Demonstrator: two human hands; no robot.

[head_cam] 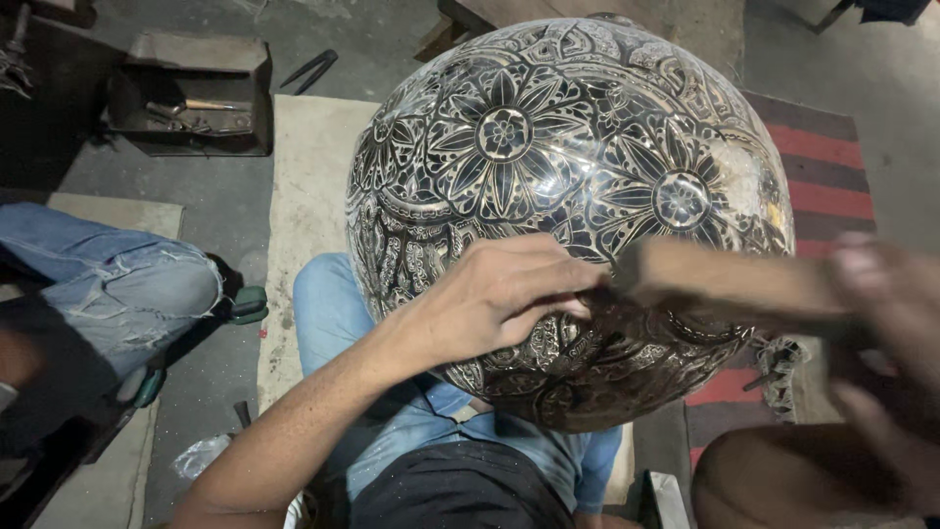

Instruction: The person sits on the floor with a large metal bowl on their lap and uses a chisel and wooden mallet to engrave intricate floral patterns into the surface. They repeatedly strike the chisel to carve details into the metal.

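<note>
A large round metal vessel (568,167), black with engraved silver flowers, rests on my lap in blue jeans. My left hand (494,294) lies on its lower front, fingers pinched together around a small tool whose tip is hidden. My right hand (881,323) is blurred at the right edge and grips a wooden hammer (725,284). The hammer's head is at the fingertips of my left hand.
An open dark metal toolbox (191,93) with tools stands on the floor at top left, pliers (311,67) beside it. Another person's knee in torn jeans (127,284) is at the left. A beige mat (308,196) and a red striped rug (832,167) lie under the vessel.
</note>
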